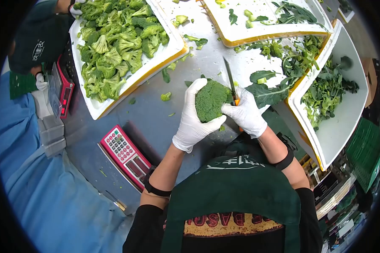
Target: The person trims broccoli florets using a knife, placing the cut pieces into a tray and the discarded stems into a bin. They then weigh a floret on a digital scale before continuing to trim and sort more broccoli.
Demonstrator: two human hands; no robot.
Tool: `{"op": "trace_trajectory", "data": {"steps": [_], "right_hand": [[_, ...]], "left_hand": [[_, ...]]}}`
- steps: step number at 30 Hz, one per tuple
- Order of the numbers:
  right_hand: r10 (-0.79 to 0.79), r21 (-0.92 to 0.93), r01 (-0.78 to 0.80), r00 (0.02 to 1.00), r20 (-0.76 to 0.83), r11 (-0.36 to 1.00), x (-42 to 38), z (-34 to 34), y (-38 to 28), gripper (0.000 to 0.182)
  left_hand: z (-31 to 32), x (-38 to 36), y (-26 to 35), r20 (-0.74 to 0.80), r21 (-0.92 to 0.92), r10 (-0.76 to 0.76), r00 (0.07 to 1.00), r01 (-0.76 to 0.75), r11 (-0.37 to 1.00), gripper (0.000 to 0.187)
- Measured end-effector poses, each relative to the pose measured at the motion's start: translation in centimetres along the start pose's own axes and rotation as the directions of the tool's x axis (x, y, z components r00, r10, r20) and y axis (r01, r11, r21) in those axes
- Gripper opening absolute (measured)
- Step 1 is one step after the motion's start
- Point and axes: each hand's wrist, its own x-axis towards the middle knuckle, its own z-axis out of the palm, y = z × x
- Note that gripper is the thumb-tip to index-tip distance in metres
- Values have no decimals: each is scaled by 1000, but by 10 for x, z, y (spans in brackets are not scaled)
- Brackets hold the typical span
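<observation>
A large green head of broccoli [211, 101] is in my gloved left hand [193, 120], its fingers and thumb wrapped around the side. My gloved right hand [247, 111] grips a knife [229, 76] by its orange handle, the blade pointing up and away from me. The right thumb reaches to the broccoli's right edge. The broccoli's stem is hidden beneath the crown. Dark green leaves [268, 93] lie on the table just right of the knife.
A white foam box [135, 86] of broccoli florets stands at upper left. Another foam box [261, 36] holds trimmings, and a deep bin [346, 114] at right holds leaves. A pink scale [124, 149] sits at lower left. A co-worker's gloved hand [41, 82] is near a red scale [63, 90].
</observation>
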Motion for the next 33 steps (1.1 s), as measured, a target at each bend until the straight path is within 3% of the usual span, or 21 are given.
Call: {"op": "trace_trajectory", "data": {"steps": [2,8,11,14,15,17,18,19,22,25,29,33], "right_hand": [[3,74,2,998,-61,997,-2,7,-4,36],[50,145,-48,999,-10,988,-3,0,-8,34],[88,147,-86,996,-8,985,-1,2,-12,43],[69,155,-51,991,-111,987,-2,6,-26,50],[-35,-130,18,991,-128,991,-4,4,-30,52],[-236,-646,135,969,-72,752,-8,-8,-34,55],[-514,-749,371,856,48,548,-8,-14,-22,41],[-496,-778,363,865,77,513,-11,-15,-20,36],[-420,-856,293,902,100,426,-32,-6,-24,23],[-301,-918,230,945,131,324,-38,-2,-33,28],[-287,-933,222,948,138,284,-34,-2,-35,31],[-384,-967,190,916,113,168,-31,0,-27,33]], "left_hand": [[1,1,1,-20,-60,6,1000,-8,998,87],[1,7,17,-16,-182,-18,1000,15,983,83],[1,8,18,-30,-205,-34,999,27,978,80],[-3,8,9,-75,-328,-124,989,93,940,73],[-7,9,6,-89,-399,-179,980,130,908,71],[-14,9,8,-90,-529,-258,962,173,831,68],[-16,9,13,-82,-589,-279,957,179,788,67],[-18,10,18,-74,-646,-299,951,183,741,66],[-18,10,22,-118,-566,-271,955,160,809,70],[-14,11,28,-162,-418,-216,963,132,899,74],[-8,11,36,-161,-146,-123,979,100,984,77],[-2,10,35,-192,-55,-50,980,40,998,78]]}}
